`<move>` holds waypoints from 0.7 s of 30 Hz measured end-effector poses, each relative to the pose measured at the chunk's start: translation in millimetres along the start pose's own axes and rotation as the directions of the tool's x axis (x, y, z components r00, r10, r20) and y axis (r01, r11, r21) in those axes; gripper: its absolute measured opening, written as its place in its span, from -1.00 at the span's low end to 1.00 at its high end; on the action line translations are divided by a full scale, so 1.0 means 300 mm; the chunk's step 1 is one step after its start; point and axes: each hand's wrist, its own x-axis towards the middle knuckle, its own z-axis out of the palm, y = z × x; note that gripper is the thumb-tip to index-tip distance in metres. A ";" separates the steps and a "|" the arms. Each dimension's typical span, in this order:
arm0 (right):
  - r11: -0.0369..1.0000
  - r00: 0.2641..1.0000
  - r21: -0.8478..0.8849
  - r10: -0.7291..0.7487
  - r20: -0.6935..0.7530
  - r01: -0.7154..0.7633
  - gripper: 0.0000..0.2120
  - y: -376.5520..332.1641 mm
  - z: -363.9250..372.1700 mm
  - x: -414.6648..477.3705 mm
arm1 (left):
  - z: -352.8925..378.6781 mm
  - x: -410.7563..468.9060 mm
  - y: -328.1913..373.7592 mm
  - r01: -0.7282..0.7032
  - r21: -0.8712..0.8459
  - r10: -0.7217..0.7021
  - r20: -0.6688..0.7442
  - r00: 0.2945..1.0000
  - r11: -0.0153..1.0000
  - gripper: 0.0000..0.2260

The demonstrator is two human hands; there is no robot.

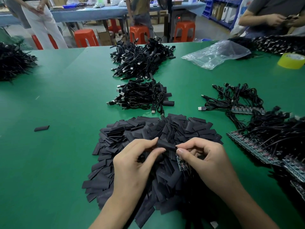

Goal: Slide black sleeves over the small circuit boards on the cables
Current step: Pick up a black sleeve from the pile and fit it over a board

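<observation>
Between thumb and fingers, my left hand pinches a black sleeve held above a big heap of flat black sleeves. My right hand pinches the sleeve's right end. A small circuit board with red parts hangs under my right fingers; its cable is hidden. More unsleeved boards on cables lie in a row at the right.
Two piles of sleeved USB cables lie beyond the heap on the green table. One stray sleeve lies left. A clear bag, yellow tape roll and another person's hands are far right.
</observation>
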 end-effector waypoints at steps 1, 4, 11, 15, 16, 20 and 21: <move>1.000 1.000 -0.004 -0.002 -0.007 0.002 -0.84 0.000 0.003 -0.001 | 0.003 -0.003 0.000 -0.007 0.009 0.007 0.001 1.000 1.000 -0.81; 1.000 0.999 -0.013 -0.005 -0.033 0.004 -0.83 0.002 0.012 -0.004 | 0.009 -0.006 -0.002 -0.034 0.027 0.034 0.007 0.999 0.999 -0.80; 0.999 0.999 -0.032 0.011 -0.053 -0.013 -0.81 0.018 0.023 -0.006 | 0.013 -0.013 0.012 -0.087 0.030 0.087 0.013 0.996 0.996 -0.74; 0.992 0.991 0.120 0.042 -0.125 -0.027 -0.84 0.008 0.008 0.012 | 0.017 -0.004 0.033 0.057 -0.027 -0.053 0.137 0.989 0.998 -0.53; 0.980 0.986 0.197 0.070 -0.153 -0.039 -0.87 0.002 -0.001 0.015 | 0.020 -0.003 0.039 0.085 -0.022 -0.080 0.174 0.981 0.996 -0.52; 0.804 0.953 0.571 0.280 -0.114 -0.167 -0.79 -0.017 -0.027 0.029 | 0.047 0.009 0.089 -0.030 0.089 0.003 0.287 0.958 0.996 -0.69; 0.723 0.941 0.665 0.327 -0.088 -0.189 -0.75 -0.019 -0.029 0.033 | 0.060 0.012 0.110 -0.055 0.112 0.016 0.324 0.946 0.992 -0.68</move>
